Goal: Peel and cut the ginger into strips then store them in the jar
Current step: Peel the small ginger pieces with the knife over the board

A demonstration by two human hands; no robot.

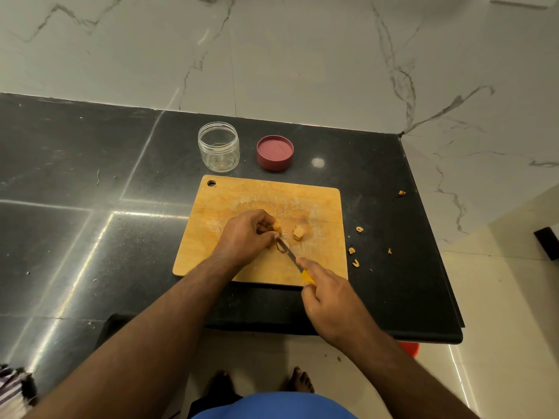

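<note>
On the wooden cutting board [230,204], near its middle, the left hand [246,234] bends its fingers around a piece of ginger [276,228] and holds it down. Most of that piece is hidden under the fingers, so its shape is hard to make out. Just to the right of it on the board lies a small loose ginger chunk [298,232], not touching the hand. The right hand [328,293] is at the near edge of the board and grips a knife [290,255] by its yellow handle, with the pointing finger lying straight along the top. The handle is mostly covered by the hand. The thin blade slants up to the ginger under the left fingers, and its tip is too blurry to see clearly. Behind the board stands a clear jar [219,146], open at the top, and what is inside it is hard to tell. The red lid [275,152] sits beside the jar, to its right, and apart from it. To the right of the board, little peel scraps [355,252] lie on the dark counter [90,176]. Bare feet show on the floor below the counter edge.
</note>
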